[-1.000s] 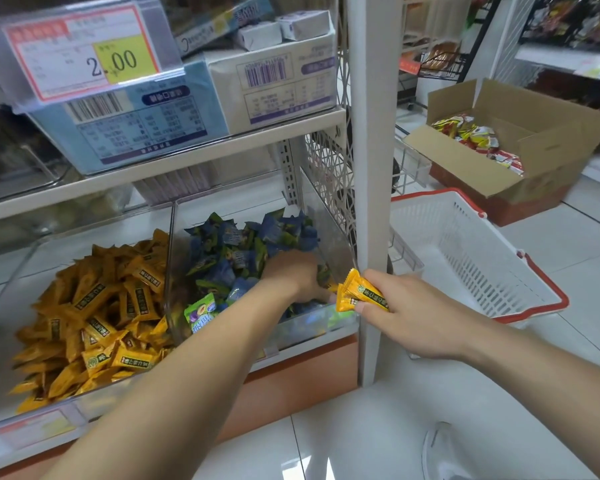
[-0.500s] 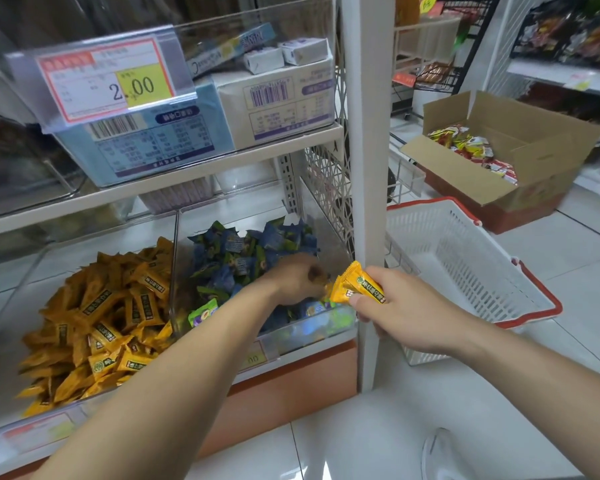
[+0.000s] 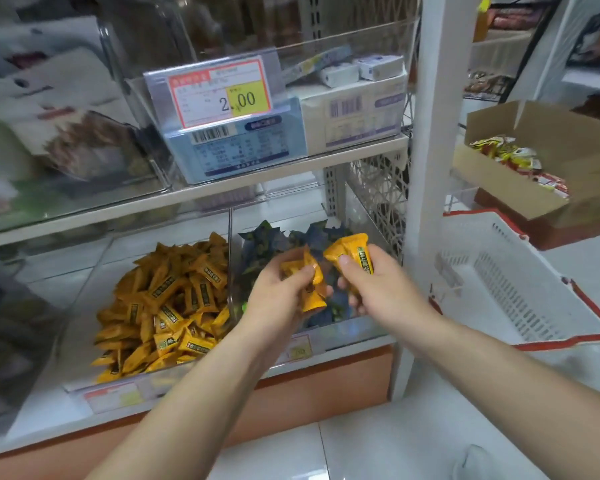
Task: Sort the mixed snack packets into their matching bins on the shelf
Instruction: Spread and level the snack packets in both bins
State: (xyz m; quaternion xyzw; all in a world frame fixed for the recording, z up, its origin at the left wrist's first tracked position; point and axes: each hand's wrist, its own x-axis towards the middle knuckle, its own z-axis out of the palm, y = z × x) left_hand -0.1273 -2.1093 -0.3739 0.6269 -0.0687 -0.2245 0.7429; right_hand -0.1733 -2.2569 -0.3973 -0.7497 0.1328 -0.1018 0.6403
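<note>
over the right-hand clear bin [image 3: 357, 216] on the lower shelf, both hands hang close together, each closed on orange packets. the left hand [image 3: 278, 299] grips a small bunch of orange packets [image 3: 309, 282], thumb pressed across them, one packet poking out below the fingers. the right hand [image 3: 378, 289] pinches another pair of orange packets [image 3: 352, 252] between thumb and fingers, their crimped ends pointing up; how many it holds exactly is hard to say, perhaps two. the two bunches sit just beside each other, nearly touching.

under the hands, inside that bin, lies a heap of blue packets [image 3: 291, 237], blurred by camera motion. left of the bin, past the clear divider wall, the neighbouring bin [image 3: 84, 296] holds a big pile of matching orange packets [image 3: 174, 299]. right of the bin stands a white shelf post [image 3: 437, 133], and beyond the post a white basket with red rim [image 3: 520, 292] rests tilted on the floor. further right of the basket, an open cardboard box [image 3: 534, 188] contains red and yellow snack bags [image 3: 503, 154].

above the bin, on the next shelf up, a price tag reading 2.00 [image 3: 219, 93] fronts another clear bin with pale boxed goods [image 3: 354, 112].
</note>
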